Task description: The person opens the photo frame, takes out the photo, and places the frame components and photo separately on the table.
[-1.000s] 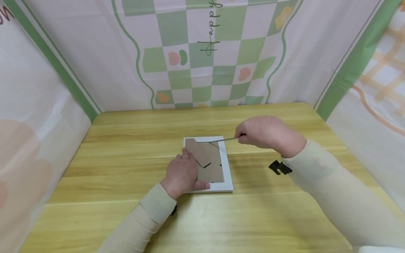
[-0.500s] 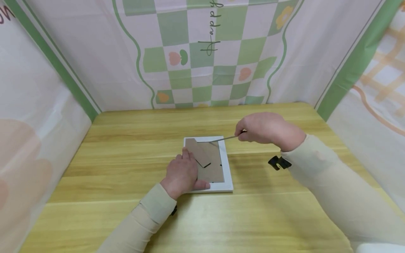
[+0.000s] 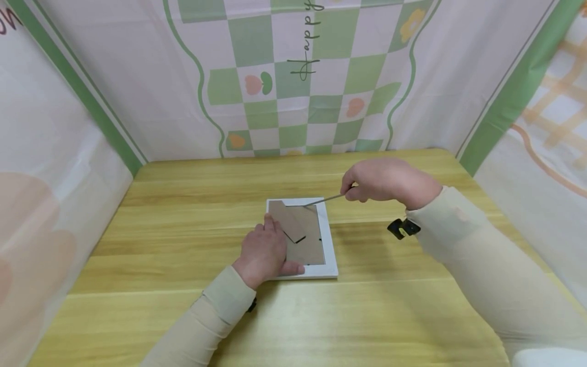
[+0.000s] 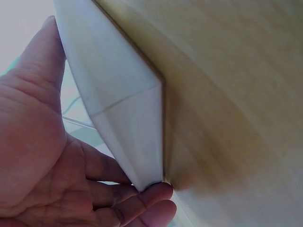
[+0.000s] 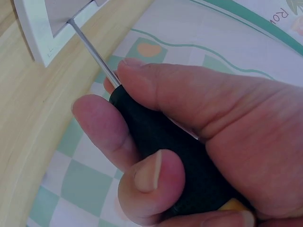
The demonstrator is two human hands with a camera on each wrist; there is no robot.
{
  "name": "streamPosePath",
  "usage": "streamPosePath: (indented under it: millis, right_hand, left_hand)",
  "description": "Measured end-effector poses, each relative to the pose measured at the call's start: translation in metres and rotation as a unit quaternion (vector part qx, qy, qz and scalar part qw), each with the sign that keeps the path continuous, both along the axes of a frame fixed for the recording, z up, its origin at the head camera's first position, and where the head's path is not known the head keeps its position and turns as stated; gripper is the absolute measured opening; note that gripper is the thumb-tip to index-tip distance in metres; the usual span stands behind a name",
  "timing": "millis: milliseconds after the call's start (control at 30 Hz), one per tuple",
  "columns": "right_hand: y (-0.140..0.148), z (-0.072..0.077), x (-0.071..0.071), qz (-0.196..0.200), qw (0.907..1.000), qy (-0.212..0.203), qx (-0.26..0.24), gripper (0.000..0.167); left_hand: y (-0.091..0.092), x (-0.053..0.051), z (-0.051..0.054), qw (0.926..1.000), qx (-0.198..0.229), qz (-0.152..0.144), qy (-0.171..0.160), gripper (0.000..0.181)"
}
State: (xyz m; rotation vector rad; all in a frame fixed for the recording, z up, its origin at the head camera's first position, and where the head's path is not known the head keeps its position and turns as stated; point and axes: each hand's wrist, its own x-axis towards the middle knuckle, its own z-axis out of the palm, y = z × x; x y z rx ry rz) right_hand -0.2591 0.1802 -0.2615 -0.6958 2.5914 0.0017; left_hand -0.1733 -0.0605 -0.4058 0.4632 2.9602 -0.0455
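A white picture frame (image 3: 329, 244) lies back up on the table, its brown backing board (image 3: 308, 253) and angled stand flap (image 3: 288, 220) showing. Over its near left corner lies my left hand (image 3: 263, 252), thumb on the near border. In the left wrist view, the fingers (image 4: 142, 201) curl against the frame's side (image 4: 128, 127). My right hand (image 3: 387, 179) grips a screwdriver (image 5: 165, 132) by its dark handle, to the right of the frame. The thin metal shaft (image 5: 94, 53) slants down, its tip at the backing board's far edge, inside the border.
The wooden table (image 3: 183, 204) extends on all sides of the frame. A patterned cloth (image 3: 293, 112) hangs behind it, with more cloth at the left and right. A black strap piece (image 3: 403, 228) sticks out from the right cuff.
My right hand and wrist have risen slightly, so the screwdriver slants more steeply, while its tip stays at the board's far edge. The left hand and the picture frame have not moved.
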Motion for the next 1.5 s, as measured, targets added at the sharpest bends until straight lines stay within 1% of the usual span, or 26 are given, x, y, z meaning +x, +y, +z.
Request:
streamPosePath:
  millis: [233,333,533,633,733,967,1267,1500]
  right_hand:
    - [0.001,0.001,-0.007,-0.004,0.9999,-0.010,-0.001,0.027]
    - [0.002,0.001,-0.010,-0.007,0.9997,-0.022,-0.005,0.028]
    - [0.004,0.003,-0.016,-0.031,0.9971,-0.063,-0.029,0.028]
    - [0.006,0.003,-0.019,-0.032,0.9961,-0.074,-0.036,0.028]
    - [0.007,0.003,-0.023,-0.029,0.9960,-0.075,-0.039,0.027]
    - [0.009,0.002,-0.029,-0.065,0.9916,-0.091,-0.066,0.021]
    - [0.012,0.005,-0.037,-0.062,0.9900,-0.101,-0.078,0.021]
    - [0.014,0.009,-0.045,-0.060,0.9892,-0.117,-0.066,0.022]
  left_hand:
    - [0.000,0.000,0.000,1.0000,0.000,0.001,0.000,0.128]
    - [0.000,0.000,0.000,1.0000,0.003,0.002,-0.001,0.128]
    - [0.000,0.000,0.000,1.0000,0.002,0.003,0.000,0.128]
    - [0.000,0.000,0.000,1.0000,0.002,0.002,0.000,0.128]
    - [0.000,0.000,0.000,1.0000,0.002,0.002,0.000,0.128]
    - [0.000,0.000,-0.001,1.0000,0.004,0.002,0.004,0.127]
    - [0.000,0.000,0.000,1.0000,0.005,0.003,-0.002,0.127]
    - [-0.001,0.001,0.001,1.0000,0.001,0.000,-0.005,0.127]
